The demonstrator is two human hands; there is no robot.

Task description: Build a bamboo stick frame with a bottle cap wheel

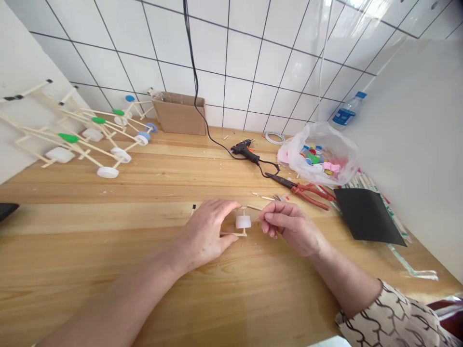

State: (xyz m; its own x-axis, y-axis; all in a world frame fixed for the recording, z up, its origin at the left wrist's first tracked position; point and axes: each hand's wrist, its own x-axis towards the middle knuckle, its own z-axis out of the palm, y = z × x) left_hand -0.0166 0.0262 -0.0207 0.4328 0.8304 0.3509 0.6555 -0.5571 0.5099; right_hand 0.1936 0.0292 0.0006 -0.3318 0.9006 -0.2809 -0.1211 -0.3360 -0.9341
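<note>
My left hand point(208, 231) grips a small frame of thin wooden sticks point(233, 234) between thumb and fingers, low over the table. A white bottle cap point(243, 221) sits on the cross stick at the frame's right end. The frame's left part is hidden under my palm, though a black-tipped stick end point(194, 208) shows beyond it. To the right of the cap, apart from it, my right hand point(289, 224) is closed in a pinch. Whatever its fingertips hold, if anything, is too small to make out. A loose wooden stick point(254, 207) lies just behind those fingers.
Behind my hands lie a black glue gun point(246, 150), red-handled pliers point(307, 192) and a tape roll point(275, 138). A plastic bag of bottle caps point(289, 156), a black sheet point(367, 216) and a water bottle point(347, 112) are right. Stick-and-cap models point(107, 172) and a cardboard box point(183, 118) stand back left.
</note>
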